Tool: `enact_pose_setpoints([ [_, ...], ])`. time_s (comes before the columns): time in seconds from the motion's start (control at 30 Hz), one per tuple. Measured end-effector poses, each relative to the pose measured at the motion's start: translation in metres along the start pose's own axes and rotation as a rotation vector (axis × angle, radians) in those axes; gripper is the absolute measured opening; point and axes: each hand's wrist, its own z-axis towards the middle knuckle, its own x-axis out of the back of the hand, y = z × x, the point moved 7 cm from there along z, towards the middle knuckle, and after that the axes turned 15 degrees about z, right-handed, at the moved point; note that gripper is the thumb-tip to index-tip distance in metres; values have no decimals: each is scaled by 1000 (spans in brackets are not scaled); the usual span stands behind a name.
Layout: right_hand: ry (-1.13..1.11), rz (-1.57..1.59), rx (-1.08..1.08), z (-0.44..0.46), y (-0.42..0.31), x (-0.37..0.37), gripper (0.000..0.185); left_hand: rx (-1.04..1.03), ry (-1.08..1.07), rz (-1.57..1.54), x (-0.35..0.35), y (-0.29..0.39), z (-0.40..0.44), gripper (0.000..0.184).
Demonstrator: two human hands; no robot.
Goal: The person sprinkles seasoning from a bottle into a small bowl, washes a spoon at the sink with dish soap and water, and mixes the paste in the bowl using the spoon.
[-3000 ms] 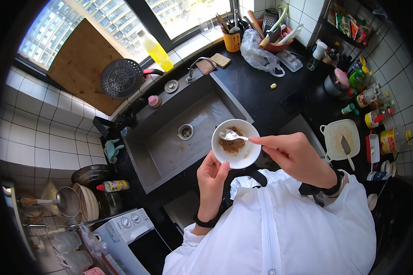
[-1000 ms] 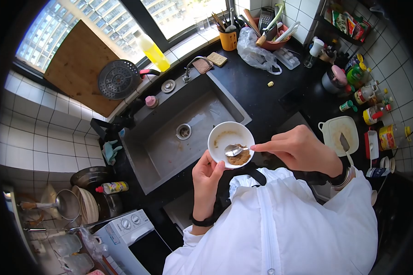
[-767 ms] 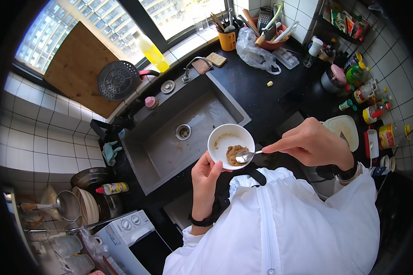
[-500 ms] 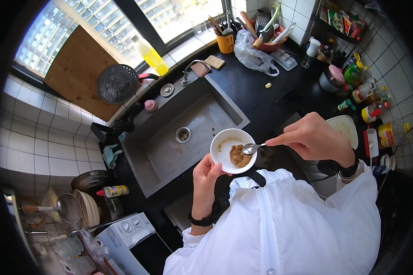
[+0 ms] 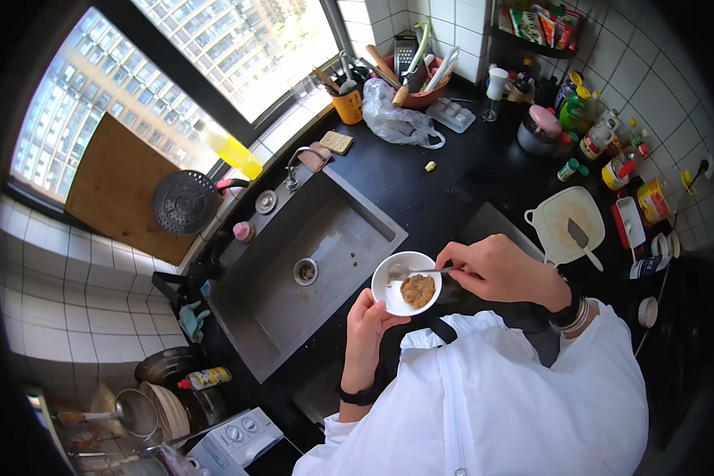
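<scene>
A small white bowl (image 5: 385,300) is gripped at its lower left rim by my left hand (image 5: 366,324), thumb on the rim and fingers beneath. Inside lies a brown, mushy lump of food (image 5: 418,291). My right hand (image 5: 506,271) pinches the handle of a metal spoon (image 5: 428,270). The spoon's head is in the bowl, left of the lump and near the far wall. Both hands are above the front edge of the black counter, just right of the sink (image 5: 293,317).
Right on the counter lies a white cutting board (image 5: 549,218) with a knife (image 5: 581,238). Sauce bottles (image 5: 574,111) line the right wall. A plastic bag (image 5: 397,119) and utensil holder (image 5: 347,106) stand at the back. A dish soap bottle (image 5: 206,378) is left of the sink.
The spoon's head has moved left across the bowl, from the lump to the far-left side. The lump looks rounder and more compact. The head view has shifted, showing more of the cutting board.
</scene>
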Motion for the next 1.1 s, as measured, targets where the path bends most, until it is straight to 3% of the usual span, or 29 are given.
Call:
enact_pose_setpoints([
  [0.1,-80,48,-119,-14,20,1,16,45,-41,28,-14,-13,9,25],
  [0.2,39,305,-136,-26,41,5,17,41,-29,36,-23,-27,17,28],
  [0.33,53,665,-304,-36,74,15,30,46,-4,-28,-35,-36,25,31],
  [0.47,37,914,-308,-37,108,24,39,22,66,-49,-40,-39,35,33],
  [0.5,84,1234,-400,-36,129,23,38,10,83,-57,-40,-39,38,33],
  [0.6,153,1139,-362,-28,173,39,39,-26,128,-73,-37,-36,42,35],
  [0.67,381,351,-508,-30,287,47,48,-60,150,-96,-32,-34,41,36],
  [0.77,368,-332,-567,-17,339,38,57,-119,211,-127,-22,-27,38,40],
  [0.87,329,-370,-502,-7,365,23,70,-162,324,-86,2,-30,29,46],
  [1.0,193,-448,-592,-5,390,11,70,-221,449,-135,23,-21,10,44],
  [1.1,220,-458,-525,-6,393,10,70,-265,565,-100,36,-20,-6,45],
])
